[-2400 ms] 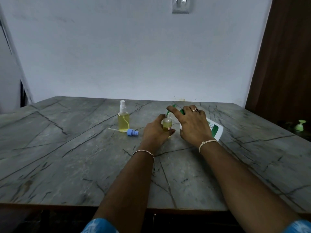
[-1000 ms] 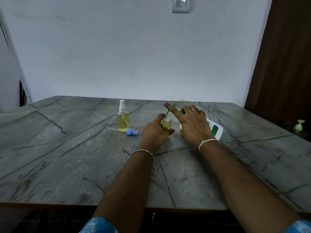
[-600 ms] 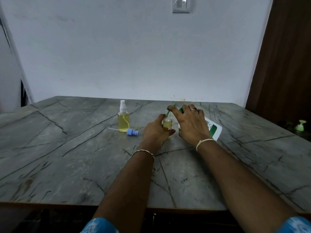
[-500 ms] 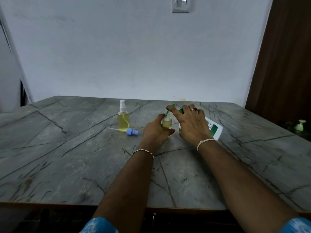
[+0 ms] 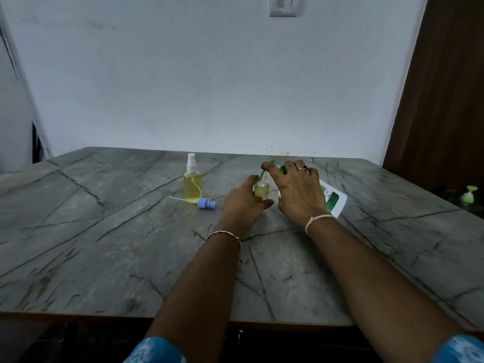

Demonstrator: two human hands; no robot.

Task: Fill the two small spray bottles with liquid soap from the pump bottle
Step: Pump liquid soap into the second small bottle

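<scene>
grey table (image 5: 104,244) holds it all | white pump bottle (image 5: 334,201) tilts near the middle, our right hand (image 5: 298,192) wrapped over its green top | our left hand (image 5: 241,203) hugs the little open bottle (image 5: 261,191) under the spout | full spray bottle (image 5: 193,187) stands left | blue cap (image 5: 205,203) lies beside it

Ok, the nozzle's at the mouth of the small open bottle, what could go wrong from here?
The small bottle has a narrow neck and the green nozzle sits right at it, so soap could miss and run over the left hand onto the table.
The pump bottle is tilted under the right hand; a hard press might make it slip.
The blue spray cap lies loose beside the left hand and could get knocked away.
</scene>
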